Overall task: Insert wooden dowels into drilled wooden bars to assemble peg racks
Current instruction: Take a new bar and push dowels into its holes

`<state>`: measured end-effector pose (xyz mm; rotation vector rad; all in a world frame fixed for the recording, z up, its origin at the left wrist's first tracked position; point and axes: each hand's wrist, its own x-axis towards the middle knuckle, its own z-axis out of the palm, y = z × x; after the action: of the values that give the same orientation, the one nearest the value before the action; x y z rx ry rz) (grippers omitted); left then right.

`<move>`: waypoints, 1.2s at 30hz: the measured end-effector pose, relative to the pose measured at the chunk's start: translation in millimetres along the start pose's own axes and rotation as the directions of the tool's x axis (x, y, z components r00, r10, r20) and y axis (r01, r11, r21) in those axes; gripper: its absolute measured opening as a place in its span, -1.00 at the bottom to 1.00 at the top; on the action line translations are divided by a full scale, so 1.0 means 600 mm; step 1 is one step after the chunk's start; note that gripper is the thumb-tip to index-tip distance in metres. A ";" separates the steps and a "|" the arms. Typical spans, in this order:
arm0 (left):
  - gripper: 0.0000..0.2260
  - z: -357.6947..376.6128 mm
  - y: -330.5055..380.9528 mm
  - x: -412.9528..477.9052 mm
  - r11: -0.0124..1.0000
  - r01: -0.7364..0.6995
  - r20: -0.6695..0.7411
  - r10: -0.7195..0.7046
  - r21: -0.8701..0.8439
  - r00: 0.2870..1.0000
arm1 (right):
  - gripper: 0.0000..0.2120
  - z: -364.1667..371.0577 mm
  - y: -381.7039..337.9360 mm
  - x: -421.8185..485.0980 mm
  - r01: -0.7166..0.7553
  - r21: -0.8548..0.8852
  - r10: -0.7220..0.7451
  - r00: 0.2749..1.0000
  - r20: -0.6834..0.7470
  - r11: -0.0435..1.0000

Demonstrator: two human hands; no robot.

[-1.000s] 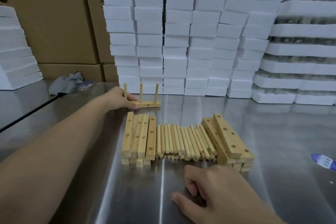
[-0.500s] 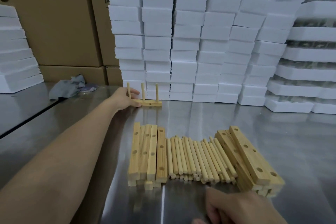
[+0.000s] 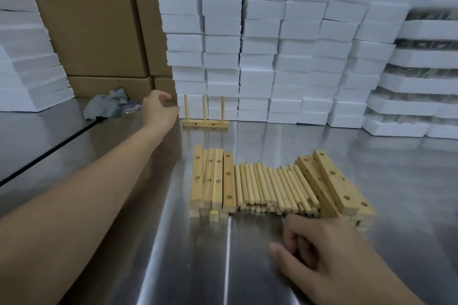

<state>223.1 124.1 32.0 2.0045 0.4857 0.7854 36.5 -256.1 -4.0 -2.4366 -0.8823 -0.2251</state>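
Note:
An assembled peg rack, a short bar with three upright dowels, stands at the back of the steel table against the foam stacks. My left hand hovers just left of it, fingers loosely curled, holding nothing and apart from the rack. Nearer me lie a stack of drilled bars on the left, a row of loose dowels in the middle and more drilled bars on the right. My right hand rests on the table in front of the dowels, fingers curled under, holding nothing that I can see.
White foam blocks are stacked high along the table's back edge, with foam trays at the right. Cardboard boxes and more foam stand at the left. A crumpled grey cloth lies at the back left.
My left hand has let go of the peg rack and lifted slightly away to its left. The rack stays standing. The view has shifted, so the wood piles sit lower in frame.

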 end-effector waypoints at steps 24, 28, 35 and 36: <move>-0.21 0.026 0.182 -0.380 0.403 -0.868 0.886 0.230 0.290 0.402 | -0.60 0.015 0.008 -0.006 0.159 -0.127 -0.161 0.987 -0.008 0.979; -0.24 0.045 0.176 -0.361 0.437 -0.854 0.897 0.194 0.283 0.397 | -0.60 0.013 0.007 -0.008 0.150 -0.122 -0.151 0.988 -0.005 0.981; -0.23 0.064 0.186 -0.332 0.506 -0.806 0.902 0.113 0.308 0.416 | -0.60 0.018 0.009 -0.006 0.158 -0.121 -0.161 0.987 -0.010 0.980; -0.23 0.065 0.190 -0.330 0.522 -0.796 0.900 0.112 0.307 0.421 | -0.60 0.018 0.010 -0.006 0.158 -0.119 -0.160 0.987 -0.010 0.980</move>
<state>111.1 -78.0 47.5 3.0516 -0.5483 -0.1916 37.1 -256.0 -16.8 -2.4678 -1.0844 -0.3684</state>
